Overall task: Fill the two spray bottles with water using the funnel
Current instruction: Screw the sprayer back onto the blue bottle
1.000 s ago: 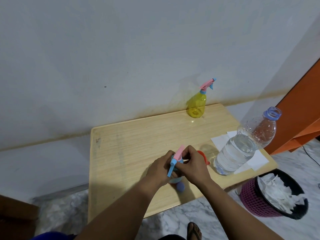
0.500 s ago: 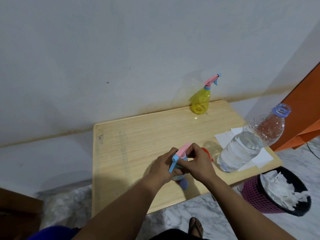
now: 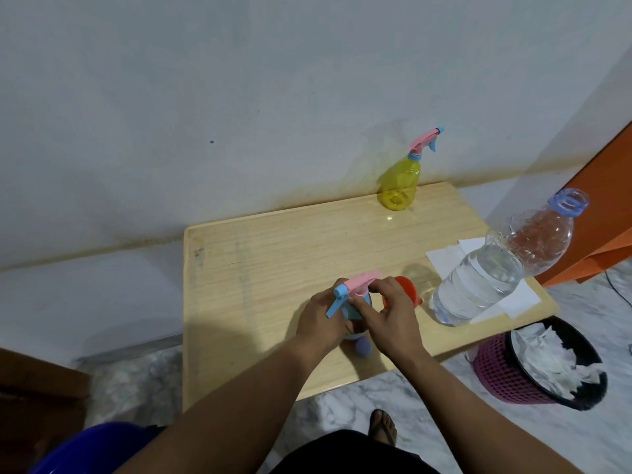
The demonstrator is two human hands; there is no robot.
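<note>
A blue spray bottle [image 3: 355,311] stands near the front of the wooden table [image 3: 273,248], mostly hidden by my hands. My left hand [image 3: 321,319] wraps its body. My right hand [image 3: 390,316] grips its pink and blue spray head [image 3: 359,285] at the neck. An orange funnel [image 3: 408,290] lies just behind my right hand. A yellow spray bottle [image 3: 400,181] with its pink head on stands at the table's far edge by the wall. A large clear water bottle [image 3: 492,268], partly full and uncapped, stands at the right.
White paper sheets [image 3: 444,258] lie under the water bottle. A pink waste basket [image 3: 496,374] with a black liner and crumpled paper stands on the floor at the right. An orange cabinet [image 3: 608,200] is behind it. My foot [image 3: 383,425] is under the table's front edge.
The spray head has turned in my right hand, its pink top now lying more level. My head has shifted, so the whole scene sits slightly differently in view.
</note>
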